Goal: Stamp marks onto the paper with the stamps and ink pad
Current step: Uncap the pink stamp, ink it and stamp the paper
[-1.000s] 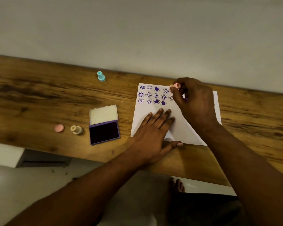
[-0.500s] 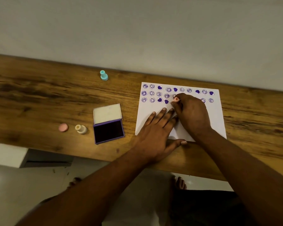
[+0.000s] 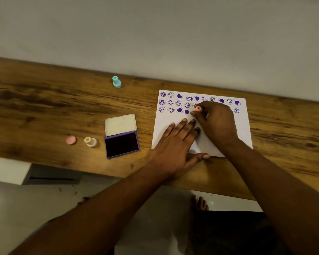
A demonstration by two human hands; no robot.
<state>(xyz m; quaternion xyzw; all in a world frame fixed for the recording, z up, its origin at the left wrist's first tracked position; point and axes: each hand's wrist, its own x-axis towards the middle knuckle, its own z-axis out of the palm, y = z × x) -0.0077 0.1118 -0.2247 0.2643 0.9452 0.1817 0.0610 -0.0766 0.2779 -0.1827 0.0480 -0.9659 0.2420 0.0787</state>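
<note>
A white paper (image 3: pixel 243 129) lies on the wooden table (image 3: pixel 44 111), its top rows filled with purple smiley and heart marks. My right hand (image 3: pixel 215 122) pinches a small pink stamp (image 3: pixel 198 108) upright against the sheet in the third row, beside a heart mark. My left hand (image 3: pixel 175 146) lies flat on the paper's lower left part, fingers spread. The open purple ink pad (image 3: pixel 121 143) sits left of the paper, its lid folded back. A cream stamp (image 3: pixel 91 141) and a pink cap (image 3: pixel 71 140) rest left of the pad. A teal stamp (image 3: pixel 116 82) stands near the wall.
A plain grey wall (image 3: pixel 155 34) runs right behind the table's far edge. The near edge of the table passes under my forearms, with pale floor and bare feet (image 3: pixel 200 203) below it.
My right hand came down from the paper's top edge to the third row with the pink stamp, uncovering the marks on the right. The left hand stayed flat on the sheet.
</note>
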